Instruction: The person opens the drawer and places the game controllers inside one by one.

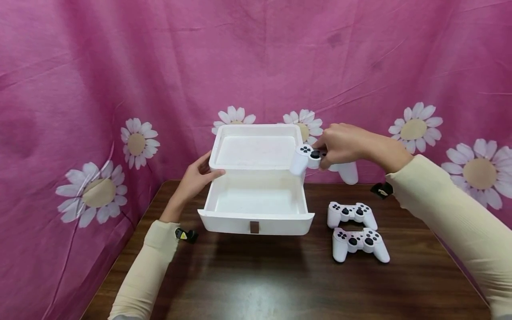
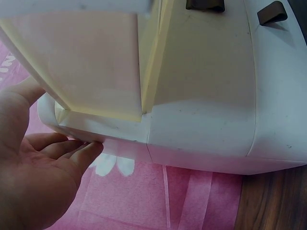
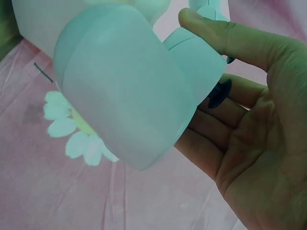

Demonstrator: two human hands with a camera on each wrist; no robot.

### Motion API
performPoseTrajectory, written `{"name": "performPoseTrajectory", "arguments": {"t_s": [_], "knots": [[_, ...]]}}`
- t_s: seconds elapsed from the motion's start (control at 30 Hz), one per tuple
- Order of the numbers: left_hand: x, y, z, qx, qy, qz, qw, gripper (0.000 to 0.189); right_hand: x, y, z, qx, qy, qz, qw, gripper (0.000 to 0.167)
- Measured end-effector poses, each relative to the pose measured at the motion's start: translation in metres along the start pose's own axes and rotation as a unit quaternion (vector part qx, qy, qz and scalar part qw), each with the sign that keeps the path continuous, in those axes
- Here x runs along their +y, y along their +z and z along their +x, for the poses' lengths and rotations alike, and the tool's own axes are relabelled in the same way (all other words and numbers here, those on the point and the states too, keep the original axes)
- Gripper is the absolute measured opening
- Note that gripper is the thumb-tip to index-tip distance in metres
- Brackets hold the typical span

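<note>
A white drawer box (image 1: 216, 151) with a shallow recessed top stands in the middle of the head view. Its upper drawer (image 1: 224, 224) is pulled out, and the inside looks bare. My left hand (image 1: 198, 178) grips the box's upper left corner, thumb over the front edge, fingers along the side. Seen from the left wrist, closed drawers (image 2: 206, 62) with brown tabs lie below the open one. My right hand (image 1: 342, 144) pinches a white game controller (image 1: 298, 164) in the air by the box's upper right corner. One grip of that controller (image 3: 120, 86) fills much of the right wrist view.
Two more white game controllers, a rear one (image 1: 352, 214) and a front one (image 1: 360, 244), lie right of the box on the dark wooden table (image 1: 256, 284). A pink cloth (image 1: 264, 58) with white daisies hangs behind and along the sides.
</note>
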State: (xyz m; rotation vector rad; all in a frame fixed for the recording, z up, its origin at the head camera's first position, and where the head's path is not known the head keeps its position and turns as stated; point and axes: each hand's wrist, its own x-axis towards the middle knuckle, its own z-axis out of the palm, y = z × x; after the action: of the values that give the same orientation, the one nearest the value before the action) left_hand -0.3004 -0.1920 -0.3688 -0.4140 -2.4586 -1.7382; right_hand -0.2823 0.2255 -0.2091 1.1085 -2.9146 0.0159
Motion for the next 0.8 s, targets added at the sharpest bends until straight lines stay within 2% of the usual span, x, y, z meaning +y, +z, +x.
{"name": "performPoseTrajectory", "arguments": {"t_s": [0.23, 0.57, 0.8], "knots": [[0.001, 0.001, 0.0, 0.0, 0.001, 0.0, 1.0, 0.086, -0.016, -0.003, 0.014, -0.005, -0.03, -0.002, 0.9995, 0.028], [-0.001, 0.0, 0.0, -0.002, 0.001, -0.002, 1.0, 0.086, -0.048, -0.006, 0.036, -0.024, -0.056, 0.026, 0.9978, 0.021], [-0.001, 0.001, 0.001, -0.002, 0.004, -0.006, 1.0, 0.086, -0.071, -0.003, 0.05, -0.038, -0.071, 0.018, 0.9966, 0.026]]}}
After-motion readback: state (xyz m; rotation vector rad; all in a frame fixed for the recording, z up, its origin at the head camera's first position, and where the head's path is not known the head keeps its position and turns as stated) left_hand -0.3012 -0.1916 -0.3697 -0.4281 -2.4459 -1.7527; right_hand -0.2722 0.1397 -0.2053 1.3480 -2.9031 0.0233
